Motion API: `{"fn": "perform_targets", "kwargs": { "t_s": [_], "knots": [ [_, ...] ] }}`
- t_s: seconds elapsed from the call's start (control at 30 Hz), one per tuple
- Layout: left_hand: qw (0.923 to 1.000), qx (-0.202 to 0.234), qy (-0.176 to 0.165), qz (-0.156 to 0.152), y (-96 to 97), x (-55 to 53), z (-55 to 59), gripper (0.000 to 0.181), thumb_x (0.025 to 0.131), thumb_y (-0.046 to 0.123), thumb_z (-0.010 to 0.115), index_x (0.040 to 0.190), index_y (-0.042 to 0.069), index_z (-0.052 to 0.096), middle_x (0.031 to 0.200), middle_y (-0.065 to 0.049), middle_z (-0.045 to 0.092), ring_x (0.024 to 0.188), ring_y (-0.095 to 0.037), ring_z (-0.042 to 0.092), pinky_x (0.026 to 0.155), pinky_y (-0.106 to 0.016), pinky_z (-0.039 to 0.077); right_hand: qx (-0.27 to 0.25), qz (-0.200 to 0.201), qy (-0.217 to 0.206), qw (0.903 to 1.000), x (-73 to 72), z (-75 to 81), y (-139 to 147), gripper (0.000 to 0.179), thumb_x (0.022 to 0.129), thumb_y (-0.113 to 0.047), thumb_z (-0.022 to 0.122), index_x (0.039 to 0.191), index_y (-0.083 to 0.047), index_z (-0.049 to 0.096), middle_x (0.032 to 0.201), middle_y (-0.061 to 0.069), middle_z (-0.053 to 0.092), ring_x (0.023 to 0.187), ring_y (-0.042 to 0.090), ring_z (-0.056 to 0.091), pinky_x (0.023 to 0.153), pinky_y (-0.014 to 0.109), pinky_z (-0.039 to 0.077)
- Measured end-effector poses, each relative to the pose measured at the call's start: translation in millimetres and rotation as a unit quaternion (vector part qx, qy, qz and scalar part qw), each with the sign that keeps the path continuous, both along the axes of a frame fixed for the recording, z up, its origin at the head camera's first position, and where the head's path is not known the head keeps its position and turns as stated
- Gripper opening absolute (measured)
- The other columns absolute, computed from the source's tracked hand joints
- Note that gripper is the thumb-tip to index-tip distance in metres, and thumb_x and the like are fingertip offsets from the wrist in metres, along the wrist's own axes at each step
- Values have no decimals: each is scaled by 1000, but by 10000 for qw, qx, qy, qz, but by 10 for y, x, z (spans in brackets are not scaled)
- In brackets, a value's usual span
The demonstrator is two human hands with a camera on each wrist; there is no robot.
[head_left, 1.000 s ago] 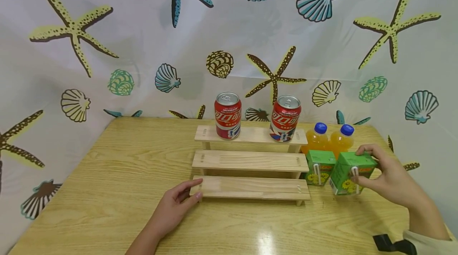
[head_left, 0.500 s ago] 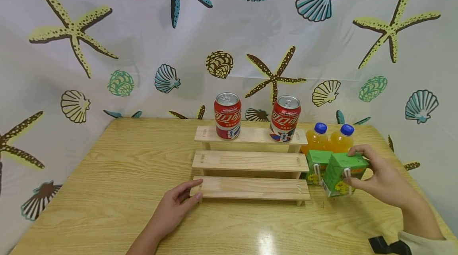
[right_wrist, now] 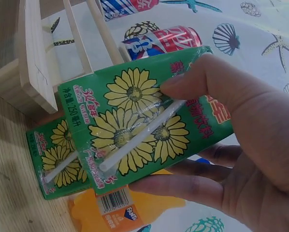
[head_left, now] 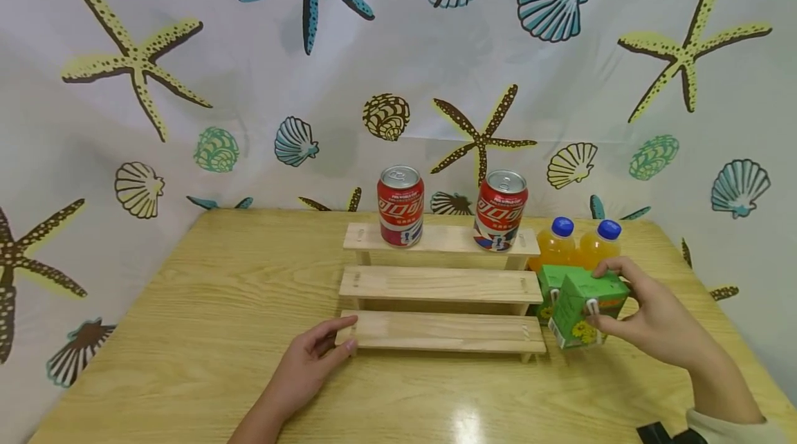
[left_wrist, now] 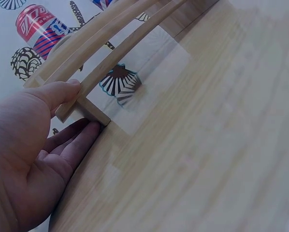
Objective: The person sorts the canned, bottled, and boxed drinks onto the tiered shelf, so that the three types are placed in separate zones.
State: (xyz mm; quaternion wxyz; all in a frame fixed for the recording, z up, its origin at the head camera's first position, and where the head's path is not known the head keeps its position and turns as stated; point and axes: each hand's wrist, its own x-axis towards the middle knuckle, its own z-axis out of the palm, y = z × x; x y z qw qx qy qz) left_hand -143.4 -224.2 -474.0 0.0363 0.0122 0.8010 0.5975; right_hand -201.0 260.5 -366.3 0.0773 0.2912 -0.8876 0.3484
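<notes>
Left hand [head_left: 305, 368]: brought in from the near left; the left end of the rack's lowest step is grasped between thumb and fingers, the fingers tucked below the board beside its leg.
Wooden rack [head_left: 442, 328]: steadied at that end only; set upright on the table [head_left: 218, 333].
Right hand [head_left: 654, 323]: extended from the near right, wrist bent leftward; a carton is pinched, thumb pressed to the straw [right_wrist: 135, 140] face, fingers spread along the far side.
Held carton [head_left: 574, 306]: tilted, just right of the lowest step; the second carton [head_left: 549, 283] is partly hidden behind it.
Orange bottles [head_left: 556, 247]: two, stood on the far side of the cartons.
Red cans [head_left: 400, 216]: two, placed upright on the top step.
</notes>
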Motion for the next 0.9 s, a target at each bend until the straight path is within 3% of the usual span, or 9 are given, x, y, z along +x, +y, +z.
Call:
{"fn": "perform_targets", "kwargs": {
  "t_s": [0.27, 0.63, 0.9],
  "knots": [
    [10000, 4, 20, 9, 10, 1, -25, 46, 92, 42, 71, 133, 25, 63, 148, 1, 53, 148, -21, 35, 119, -39, 33, -207, 27, 48, 9998, 35, 39, -89, 54, 80, 5, 80, 120, -8, 46, 99, 7, 59, 83, 5, 60, 63, 21, 56],
    [10000, -57, -41, 45, -9, 8, 5, 45, 91, 42, 72, 133, 27, 64, 148, 2, 53, 147, -19, 37, 119, -38, 35, -273, -266, -114, 9992, 92, 75, -253, 50, 82, 2, 79, 119, -8, 47, 105, 12, 58, 82, 10, 58, 60, 23, 56],
    [10000, -67, 47, -28, 0, 34, 16, 45, 93, 39, 71, 134, 23, 63, 149, -3, 52, 147, -23, 36, 119, -41, 33, -226, -301, -154, 9992, 105, 65, -349, 52, 81, 1, 80, 120, -10, 48, 107, 12, 60, 84, 9, 59, 62, 22, 56]
  ]
}}
